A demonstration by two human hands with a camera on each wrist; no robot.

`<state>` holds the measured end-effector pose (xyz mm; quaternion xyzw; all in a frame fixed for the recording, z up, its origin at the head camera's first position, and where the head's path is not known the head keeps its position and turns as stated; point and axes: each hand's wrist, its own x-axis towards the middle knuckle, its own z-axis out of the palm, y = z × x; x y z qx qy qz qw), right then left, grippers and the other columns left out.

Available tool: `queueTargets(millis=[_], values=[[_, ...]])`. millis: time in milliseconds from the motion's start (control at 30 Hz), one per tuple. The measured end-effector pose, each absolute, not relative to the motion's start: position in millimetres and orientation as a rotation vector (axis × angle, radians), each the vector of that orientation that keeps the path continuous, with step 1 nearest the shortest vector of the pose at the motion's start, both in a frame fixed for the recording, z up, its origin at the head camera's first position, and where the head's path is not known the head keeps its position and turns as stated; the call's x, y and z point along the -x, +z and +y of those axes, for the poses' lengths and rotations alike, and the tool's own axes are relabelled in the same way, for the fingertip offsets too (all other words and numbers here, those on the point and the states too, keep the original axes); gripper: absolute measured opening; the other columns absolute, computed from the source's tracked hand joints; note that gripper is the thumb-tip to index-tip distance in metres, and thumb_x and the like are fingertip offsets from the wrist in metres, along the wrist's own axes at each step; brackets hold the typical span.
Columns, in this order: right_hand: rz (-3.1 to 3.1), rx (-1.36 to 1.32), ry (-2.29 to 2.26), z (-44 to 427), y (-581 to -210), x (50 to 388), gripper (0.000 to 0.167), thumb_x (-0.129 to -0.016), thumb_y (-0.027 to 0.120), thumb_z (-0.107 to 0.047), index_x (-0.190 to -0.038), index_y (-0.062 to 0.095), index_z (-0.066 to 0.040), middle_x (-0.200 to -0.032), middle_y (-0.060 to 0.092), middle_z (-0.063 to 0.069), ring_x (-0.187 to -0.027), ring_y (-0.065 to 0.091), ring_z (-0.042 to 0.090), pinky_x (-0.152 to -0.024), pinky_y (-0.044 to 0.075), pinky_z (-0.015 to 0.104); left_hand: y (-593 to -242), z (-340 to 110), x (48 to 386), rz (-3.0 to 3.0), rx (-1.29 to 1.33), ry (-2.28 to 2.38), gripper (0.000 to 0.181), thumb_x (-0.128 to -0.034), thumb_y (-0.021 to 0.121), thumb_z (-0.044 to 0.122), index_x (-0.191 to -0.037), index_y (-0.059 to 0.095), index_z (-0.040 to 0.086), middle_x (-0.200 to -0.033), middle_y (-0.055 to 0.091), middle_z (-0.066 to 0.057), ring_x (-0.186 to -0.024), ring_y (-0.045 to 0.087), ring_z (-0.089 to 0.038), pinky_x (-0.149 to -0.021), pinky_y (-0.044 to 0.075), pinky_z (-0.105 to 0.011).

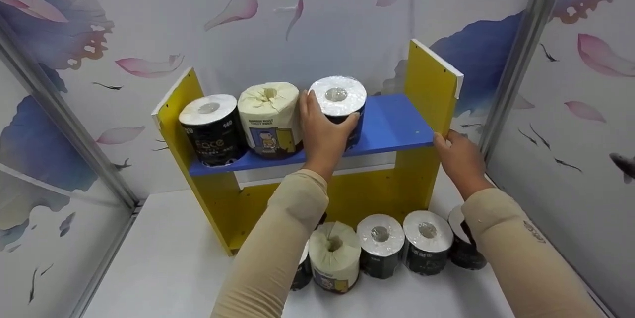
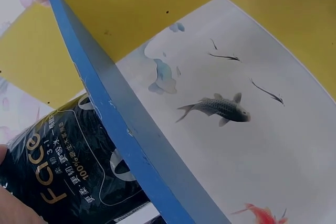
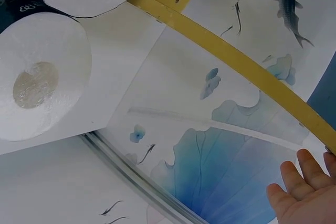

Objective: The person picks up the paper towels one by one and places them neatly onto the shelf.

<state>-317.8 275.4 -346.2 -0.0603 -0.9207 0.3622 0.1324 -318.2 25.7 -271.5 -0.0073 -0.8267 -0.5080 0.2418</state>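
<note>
My left hand (image 1: 325, 134) grips a black-wrapped toilet paper roll (image 1: 351, 95) standing on the blue shelf board (image 1: 397, 119), thumb and fingers spread around its sides. Up close in the left wrist view, the roll's dark label (image 2: 73, 166) overhangs the board's front edge slightly. To its left stand a cream-wrapped roll (image 1: 270, 122) and another black roll (image 1: 211, 132). At the right end, my right hand (image 1: 461, 159) pinches the front edge of the yellow side panel (image 1: 431, 85) between thumb and index finger. Its other fingers (image 3: 299, 182) extend loosely in the right wrist view.
On the white table (image 1: 168, 258), in front of the shelf unit, a row holds a cream roll (image 1: 335, 263) and several black rolls (image 1: 382, 258); my sleeves partly cover the end ones. Patterned wall panels (image 1: 347, 25) with metal corner posts (image 1: 516, 60) enclose the table.
</note>
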Motion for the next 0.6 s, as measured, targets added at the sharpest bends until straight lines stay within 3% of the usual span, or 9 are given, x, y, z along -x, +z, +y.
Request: queueTargets(millis=[200,600], values=[[-2.665,0.152,1.022,276.4,-346.8,317.4,0.062,-0.102,0.030,-0.047,-0.131,0.052,0.003,-0.120,0.059,0.027,-0.094,0.053,0.037,-0.082,0.041,0.053,-271.6,26.4,320.5,-2.257,0.028,-1.370,0.095,-0.0760,0.082,0.032,-0.150,0.029,0.004,-0.158,0.019,-0.012,-0.144,0.023,-0.023,-0.113,0.026,-0.032],[-2.652,0.133,1.004,275.8,-347.7,317.2,0.062,-0.102,0.031,-0.048,-0.133,0.052,0.001,-0.121,0.059,0.028,-0.092,0.055,0.038,-0.078,0.042,0.053,-271.1,24.8,323.0,-2.283,0.029,-1.357,0.092,-0.0782,0.080,0.034,-0.149,0.030,0.005,-0.159,0.017,-0.013,-0.144,0.024,-0.025,-0.111,0.031,-0.035]])
